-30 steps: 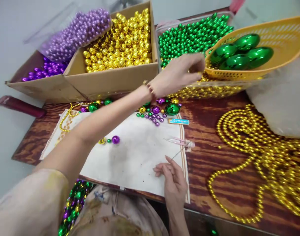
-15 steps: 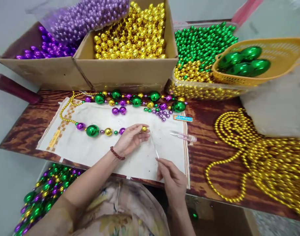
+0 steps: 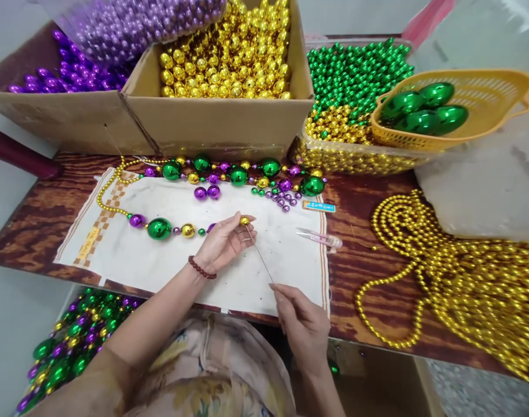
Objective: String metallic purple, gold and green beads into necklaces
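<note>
My left hand (image 3: 227, 239), with a brown bead bracelet at the wrist, pinches a small gold bead (image 3: 244, 221) between thumb and fingertips. From that bead a long thin needle (image 3: 260, 255) slants down to my right hand (image 3: 302, 321), whose thumb and forefinger grip its lower end. A strung row of beads lies on the white cloth (image 3: 160, 272) to the left of my left hand. It includes a large green bead (image 3: 159, 229), a gold bead (image 3: 187, 230) and a purple bead (image 3: 136, 220); its right end is hidden behind the hand.
Thread snips (image 3: 319, 236) and a small blue packet (image 3: 319, 206) lie right of the hands. Loose purple beads (image 3: 207, 192) sit below the finished-looking strand. Cardboard boxes (image 3: 216, 124) and a yellow basket (image 3: 499, 104) stand behind. Gold bead chains (image 3: 473, 284) cover the table's right side.
My left hand has turned slightly, with the gold bead still pinched. The needle now runs straighter between the bead and my right hand. The whole view has shifted a little.
</note>
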Action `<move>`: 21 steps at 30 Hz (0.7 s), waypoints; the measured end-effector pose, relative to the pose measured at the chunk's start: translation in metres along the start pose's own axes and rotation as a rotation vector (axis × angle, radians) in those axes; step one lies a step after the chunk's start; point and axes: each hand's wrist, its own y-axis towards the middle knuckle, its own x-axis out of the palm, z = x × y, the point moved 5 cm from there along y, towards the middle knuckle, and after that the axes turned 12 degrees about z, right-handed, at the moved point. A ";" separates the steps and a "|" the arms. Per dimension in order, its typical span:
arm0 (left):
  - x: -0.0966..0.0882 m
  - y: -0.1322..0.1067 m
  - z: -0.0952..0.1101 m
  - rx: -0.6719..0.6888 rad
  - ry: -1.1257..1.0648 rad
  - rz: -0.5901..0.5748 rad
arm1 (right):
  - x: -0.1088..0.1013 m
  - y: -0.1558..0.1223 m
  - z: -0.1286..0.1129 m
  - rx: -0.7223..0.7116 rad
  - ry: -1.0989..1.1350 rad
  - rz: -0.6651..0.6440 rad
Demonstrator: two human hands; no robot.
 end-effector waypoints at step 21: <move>0.075 0.018 0.032 0.741 1.120 -0.268 | 0.035 0.020 0.029 0.224 0.565 0.005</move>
